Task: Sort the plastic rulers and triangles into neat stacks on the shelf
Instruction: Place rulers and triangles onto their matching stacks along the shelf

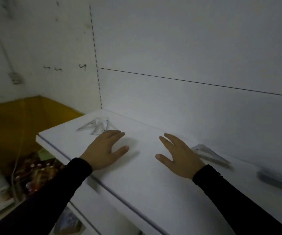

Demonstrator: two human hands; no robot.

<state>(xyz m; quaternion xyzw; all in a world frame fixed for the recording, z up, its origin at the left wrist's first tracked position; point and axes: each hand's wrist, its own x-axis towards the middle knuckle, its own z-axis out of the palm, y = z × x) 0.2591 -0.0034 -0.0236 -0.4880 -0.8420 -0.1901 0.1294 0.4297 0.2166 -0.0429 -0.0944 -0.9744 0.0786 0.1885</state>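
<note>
**Both hands flat over shelf, nothing held**

Left hand point(104, 148) is spread palm-down over the white shelf point(136, 180), fingers straight, thumb out to the side; nothing is gripped. Right hand point(179, 155) is held the same way, fingers extended, thumb splayed toward the left hand; nothing is gripped. Contact with the surface cannot be confirmed. Black sleeves point(55, 197) are seen on both arms.

A loose cluster of clear triangles point(97, 127) is seen just beyond the left fingertips, near the shelf's far left corner, overlapping and not squared up. A second clear stack point(210, 154), blurred, is located just right of the right hand, close to the back panel point(187, 102). Further right, a dark blurred ruler-like pile point(277, 181) is seen; type cannot be told.
</note>
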